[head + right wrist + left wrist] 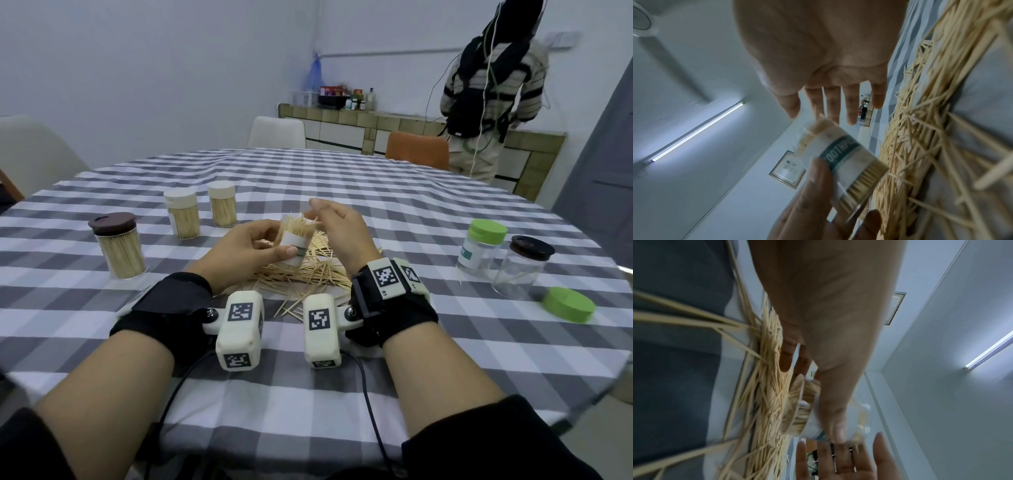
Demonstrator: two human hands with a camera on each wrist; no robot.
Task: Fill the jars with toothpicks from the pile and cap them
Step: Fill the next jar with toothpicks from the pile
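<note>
Filling in hand: left hand (245,245) grips the jar (295,246) at frame centre, right hand (337,228) loosely open over its bristling toothpicks (301,224). Next likely needs tamping, then capping.

Round table (376,192) covered by a grey-and-white checked cloth, on which are set three capped filled jars (120,245), a toothpick pile (308,270), two nearly empty jars (522,267) and a green lid (569,305).

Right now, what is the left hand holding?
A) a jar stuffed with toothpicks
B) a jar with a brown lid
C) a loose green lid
A: the left hand grips a labelled jar bristling with toothpicks above the pile.
</note>
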